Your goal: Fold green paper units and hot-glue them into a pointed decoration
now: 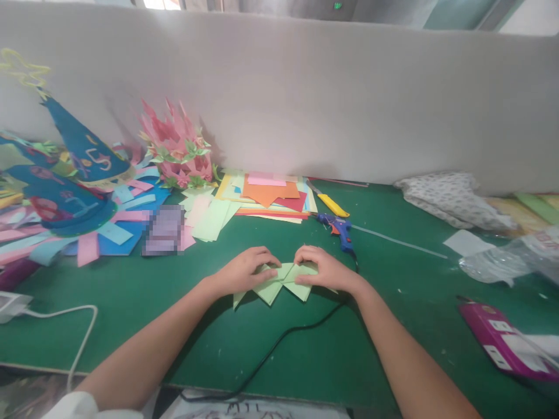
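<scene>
A light green folded paper [279, 283] with pointed flaps lies on the green table [174, 314] in front of me. My left hand [244, 270] presses on its left half, fingers curled down onto the paper. My right hand [321, 269] holds down its right half in the same way, fingertips bent onto the fold. The two hands nearly meet over the middle of the paper.
A blue glue gun [338, 228] lies just behind my right hand, its black cord [279, 343] running toward me. A yellow-handled cutter [332, 205], a stack of coloured paper [268, 196], pink paper flower [177, 145], blue cones [82, 145], purple box [502, 343] and plastic bags [502, 262] surround the spot.
</scene>
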The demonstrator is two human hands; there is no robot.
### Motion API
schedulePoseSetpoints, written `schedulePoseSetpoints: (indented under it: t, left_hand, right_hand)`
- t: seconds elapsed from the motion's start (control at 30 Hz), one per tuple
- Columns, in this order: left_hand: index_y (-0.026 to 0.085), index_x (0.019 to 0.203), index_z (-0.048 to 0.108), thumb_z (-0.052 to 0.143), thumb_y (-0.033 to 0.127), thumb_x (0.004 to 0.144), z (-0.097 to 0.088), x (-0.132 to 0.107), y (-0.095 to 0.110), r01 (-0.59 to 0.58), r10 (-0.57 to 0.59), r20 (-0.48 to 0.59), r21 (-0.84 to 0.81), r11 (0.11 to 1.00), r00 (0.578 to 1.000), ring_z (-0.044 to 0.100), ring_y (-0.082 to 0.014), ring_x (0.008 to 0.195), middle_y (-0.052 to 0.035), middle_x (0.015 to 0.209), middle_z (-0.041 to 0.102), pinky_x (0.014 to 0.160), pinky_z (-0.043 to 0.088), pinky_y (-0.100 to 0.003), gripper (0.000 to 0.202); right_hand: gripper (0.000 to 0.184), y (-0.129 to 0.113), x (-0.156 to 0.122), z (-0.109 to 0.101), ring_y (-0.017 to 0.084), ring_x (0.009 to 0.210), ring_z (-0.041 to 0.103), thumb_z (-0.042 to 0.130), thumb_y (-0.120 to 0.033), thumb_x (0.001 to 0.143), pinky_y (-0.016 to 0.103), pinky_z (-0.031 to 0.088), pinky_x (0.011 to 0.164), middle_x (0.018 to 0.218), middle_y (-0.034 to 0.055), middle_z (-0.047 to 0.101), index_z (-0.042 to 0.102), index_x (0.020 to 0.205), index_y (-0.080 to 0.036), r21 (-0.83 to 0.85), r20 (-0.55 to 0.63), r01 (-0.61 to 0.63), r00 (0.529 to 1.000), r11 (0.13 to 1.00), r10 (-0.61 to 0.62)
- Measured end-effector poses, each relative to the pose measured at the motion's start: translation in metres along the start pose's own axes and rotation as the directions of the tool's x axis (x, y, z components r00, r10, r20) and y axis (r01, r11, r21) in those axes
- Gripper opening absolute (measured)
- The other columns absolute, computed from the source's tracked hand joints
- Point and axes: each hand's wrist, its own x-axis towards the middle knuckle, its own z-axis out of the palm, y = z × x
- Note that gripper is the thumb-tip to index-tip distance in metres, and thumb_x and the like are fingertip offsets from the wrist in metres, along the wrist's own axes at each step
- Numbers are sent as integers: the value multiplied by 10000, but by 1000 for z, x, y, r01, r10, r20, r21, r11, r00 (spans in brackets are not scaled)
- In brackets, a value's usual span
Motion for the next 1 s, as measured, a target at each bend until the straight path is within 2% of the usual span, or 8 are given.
schedulePoseSetpoints:
  t: [0.5,0.8,1.0]
  left_hand:
    - [207,1069,589,504,337,881,2,-1,4,-3,3,6,23,1000,1000,540,-175,908,-54,977,578,827,426,-292,244]
    - [216,1061,585,481,317,892,3,-1,3,30,-30,-4,-106,994,1000,526,-142,833,-43,976,574,741,423,-255,223]
    - [220,1049,596,560,315,841,1,0,5,58,-57,14,-82,995,998,524,-139,794,-24,921,590,694,411,-237,232]
  right_hand:
    - [267,-1,0,0,197,926,539,648,-469,761,358,324,864,923,16,602,588,828,-217,-49,-8,-5,1000,999,5]
    - [210,1,2,1,178,895,538,626,-406,797,345,333,858,892,11,614,568,778,-206,-16,-81,12,997,1000,-13]
    - [181,-3,3,2,173,832,523,672,-352,756,331,337,818,878,5,615,589,846,-218,-36,-99,-36,995,999,32]
